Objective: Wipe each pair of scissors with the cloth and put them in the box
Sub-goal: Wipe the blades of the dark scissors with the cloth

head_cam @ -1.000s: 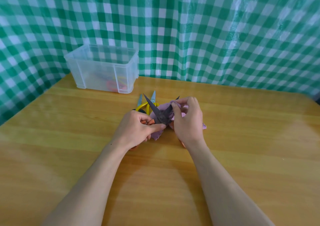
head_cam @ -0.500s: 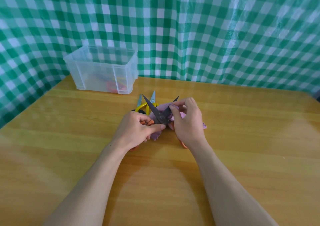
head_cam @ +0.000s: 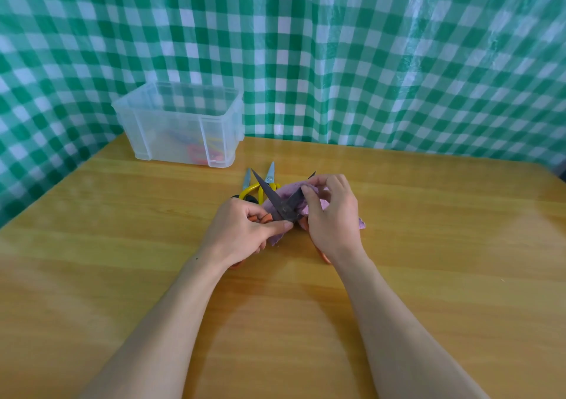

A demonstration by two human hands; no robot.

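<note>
Clear plastic box [head_cam: 180, 129] sits far left at the table's back edge. Coloured handles are inside, blurry through the wall. Yellow-handled scissors [head_cam: 269, 177] lie flat on the wooden table [head_cam: 428, 245] just behind my hands, probably not wiped yet.

Risk: the dark blades of the orange-handled scissors [head_cam: 272, 198] are spread in a V, points away from me. If the cloth slips, my right fingertips meet a bare edge. A slack left grip could let the pair swing shut on them.

Left hand [head_cam: 242, 233]: fingers curled round the orange handle, thumb pressed near the pivot. Purple cloth [head_cam: 286, 193] is bunched behind the blades. Right hand [head_cam: 333, 218]: thumb and forefinger pinch cloth onto the right blade, other fingers loosely curled.
</note>
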